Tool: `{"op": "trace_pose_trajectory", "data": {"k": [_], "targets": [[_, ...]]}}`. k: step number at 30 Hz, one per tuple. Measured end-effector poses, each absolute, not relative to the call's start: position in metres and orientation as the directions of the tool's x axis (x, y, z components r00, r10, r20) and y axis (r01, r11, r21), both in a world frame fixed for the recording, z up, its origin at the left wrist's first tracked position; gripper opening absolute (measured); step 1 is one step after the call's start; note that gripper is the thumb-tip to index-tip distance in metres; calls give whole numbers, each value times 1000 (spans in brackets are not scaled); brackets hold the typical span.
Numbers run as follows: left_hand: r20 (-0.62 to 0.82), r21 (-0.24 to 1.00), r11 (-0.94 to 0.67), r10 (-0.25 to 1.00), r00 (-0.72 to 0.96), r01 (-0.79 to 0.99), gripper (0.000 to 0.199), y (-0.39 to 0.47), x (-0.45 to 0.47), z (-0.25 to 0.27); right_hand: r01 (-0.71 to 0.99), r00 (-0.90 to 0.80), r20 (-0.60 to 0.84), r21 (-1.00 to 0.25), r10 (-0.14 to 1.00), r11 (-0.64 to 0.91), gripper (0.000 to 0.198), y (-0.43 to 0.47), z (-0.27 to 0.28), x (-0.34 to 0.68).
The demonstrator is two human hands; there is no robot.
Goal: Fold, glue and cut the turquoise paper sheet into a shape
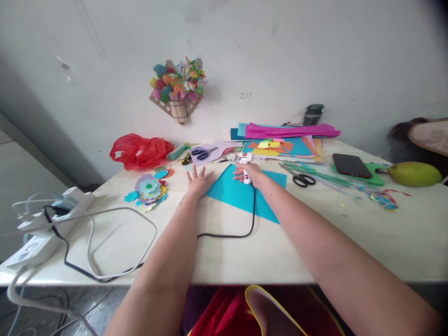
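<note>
A blue sheet (227, 189), paper or foam, lies at an angle on the table in front of me. My right hand (249, 171) is closed round a white glue gun (247, 176) with a red switch, over the sheet's far part. From its handle a black cord (254, 210) runs down across the sheet and left over the tabletop. My left hand (200, 181) rests flat with fingers spread by the sheet's left edge, holding nothing. Past the glue gun lies a small pair of white items, too blurred to name fully.
Paper flowers (150, 186) are stacked at left, near a red plastic bag (142, 150) and a power strip (45, 233) with looped cables. Scissors (304, 180), green stems (315, 170), a phone (352, 165) and a yellow-green fruit (415, 174) lie right. Coloured sheets (290, 130) are piled behind.
</note>
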State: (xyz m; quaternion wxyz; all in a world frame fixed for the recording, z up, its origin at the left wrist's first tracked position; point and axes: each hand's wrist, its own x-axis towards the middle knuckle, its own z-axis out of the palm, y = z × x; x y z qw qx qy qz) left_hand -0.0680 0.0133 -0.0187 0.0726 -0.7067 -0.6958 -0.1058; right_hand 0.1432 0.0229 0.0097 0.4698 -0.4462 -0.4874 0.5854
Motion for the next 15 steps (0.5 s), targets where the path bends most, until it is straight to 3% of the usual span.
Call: {"op": "trace_pose_trajectory", "data": {"k": [10,15], "targets": [[224,1,-19,975,18,1000,53,8,-63,-12,-117,-152,-39,-991,988,-57,26,24,7,143],[277,-57,-39,959,53,998,51,2,-60,-10,-121,-150,-32,-991,988,-50,24,25,6,142]]}}
